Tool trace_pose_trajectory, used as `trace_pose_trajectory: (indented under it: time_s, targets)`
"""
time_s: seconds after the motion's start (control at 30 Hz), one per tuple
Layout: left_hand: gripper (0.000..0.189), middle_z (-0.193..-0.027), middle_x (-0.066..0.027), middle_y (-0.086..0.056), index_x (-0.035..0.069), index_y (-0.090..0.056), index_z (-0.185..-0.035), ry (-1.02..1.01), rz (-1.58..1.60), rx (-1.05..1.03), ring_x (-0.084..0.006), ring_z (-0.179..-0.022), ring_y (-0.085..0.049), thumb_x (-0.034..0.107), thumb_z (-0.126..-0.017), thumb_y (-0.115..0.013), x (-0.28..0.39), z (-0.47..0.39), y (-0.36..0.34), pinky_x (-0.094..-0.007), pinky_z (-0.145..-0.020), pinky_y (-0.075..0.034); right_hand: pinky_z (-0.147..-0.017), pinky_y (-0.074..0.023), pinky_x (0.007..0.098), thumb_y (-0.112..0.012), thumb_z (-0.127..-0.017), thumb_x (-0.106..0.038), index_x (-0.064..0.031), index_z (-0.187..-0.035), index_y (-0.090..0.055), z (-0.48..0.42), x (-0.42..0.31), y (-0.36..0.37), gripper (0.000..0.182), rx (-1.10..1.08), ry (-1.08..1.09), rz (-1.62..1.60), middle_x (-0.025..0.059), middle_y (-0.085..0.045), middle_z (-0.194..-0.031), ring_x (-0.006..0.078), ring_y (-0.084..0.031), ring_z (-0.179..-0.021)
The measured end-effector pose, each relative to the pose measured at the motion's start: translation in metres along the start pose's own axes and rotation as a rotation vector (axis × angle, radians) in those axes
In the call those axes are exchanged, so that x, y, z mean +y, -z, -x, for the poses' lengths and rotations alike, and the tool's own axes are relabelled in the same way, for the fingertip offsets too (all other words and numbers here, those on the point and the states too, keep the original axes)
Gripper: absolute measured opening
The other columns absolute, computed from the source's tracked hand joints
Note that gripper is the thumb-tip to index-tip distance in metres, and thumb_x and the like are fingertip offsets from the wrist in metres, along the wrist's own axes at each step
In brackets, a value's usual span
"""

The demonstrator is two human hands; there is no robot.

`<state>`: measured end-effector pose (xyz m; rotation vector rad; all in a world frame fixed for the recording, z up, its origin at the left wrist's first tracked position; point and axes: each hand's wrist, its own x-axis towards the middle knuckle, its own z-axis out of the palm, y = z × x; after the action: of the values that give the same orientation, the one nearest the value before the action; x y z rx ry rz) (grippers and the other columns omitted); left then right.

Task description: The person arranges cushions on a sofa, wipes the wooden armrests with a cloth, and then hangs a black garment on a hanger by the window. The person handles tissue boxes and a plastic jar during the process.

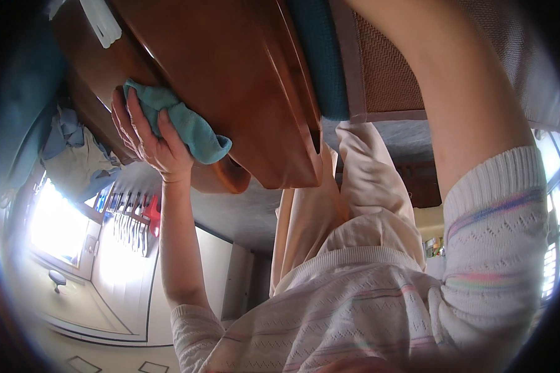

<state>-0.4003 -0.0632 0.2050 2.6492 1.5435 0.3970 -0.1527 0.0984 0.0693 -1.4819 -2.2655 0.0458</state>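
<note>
My left hand (156, 140) holds a folded teal cloth (182, 123) against the glossy reddish-brown wooden furniture (224, 84). Its fingers point up and to the left along the cloth's outer edge, and the thumb lies over the cloth. The cloth's loose end hangs toward the rounded lower edge of the wood. My right arm reaches up past the top rim of the picture, so my right hand is out of view. Beneath that arm lie a brown woven mat (387, 70) with a fabric border and a dark teal cushion (319, 60) beside the wood.
A white object (102, 23) lies on the wood at the upper left. Blue and cream fabric (81, 154) is bunched at the left. Several items hang near a red object (153, 215) and a bright window (58, 224). My legs (368, 172) stand close to the furniture.
</note>
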Motion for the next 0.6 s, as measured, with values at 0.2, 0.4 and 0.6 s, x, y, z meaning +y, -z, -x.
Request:
trace_pose_trajectory:
  time_s: [0.2,0.4,0.6]
  targets:
    - [0.045,-0.138,-0.0137,-0.041,0.01,-0.047,-0.131,-0.01,-0.029,0.006,-0.0359,-0.127,-0.037,0.033,-0.093,-0.041,0.001,-0.002,0.001,-0.0478,-0.104,-0.028,-0.109,-0.0194,0.0501,-0.053,-0.085,-0.024,-0.0164,-0.119,-0.054,0.108,-0.083,0.022,0.034,-0.277,-0.022,-0.287,0.0039,-0.049,-0.126,0.0235,-0.042,-0.124]
    - [0.046,-0.138,-0.0146,-0.041,0.01,-0.046,-0.132,-0.037,-0.029,-0.005,-0.0368,-0.126,-0.037,0.033,-0.092,-0.043,0.002,-0.003,0.003,-0.0475,-0.103,-0.028,-0.11,-0.0192,0.0478,-0.058,-0.084,-0.023,-0.0153,-0.105,-0.064,0.213,-0.153,0.09,0.023,-0.652,-0.59,-1.3,0.0002,-0.06,-0.113,0.0176,-0.046,-0.12]
    - [0.046,-0.138,-0.0136,-0.04,0.012,-0.046,-0.132,-0.023,-0.037,0.004,-0.0371,-0.126,-0.037,0.034,-0.092,-0.044,0.004,-0.002,0.002,-0.0485,-0.101,-0.029,-0.108,-0.0234,0.044,-0.061,-0.077,-0.017,-0.019,-0.097,-0.067,0.285,-0.146,0.129,0.02,-0.697,0.223,-0.547,-0.0069,-0.054,-0.123,0.0147,-0.033,-0.129]
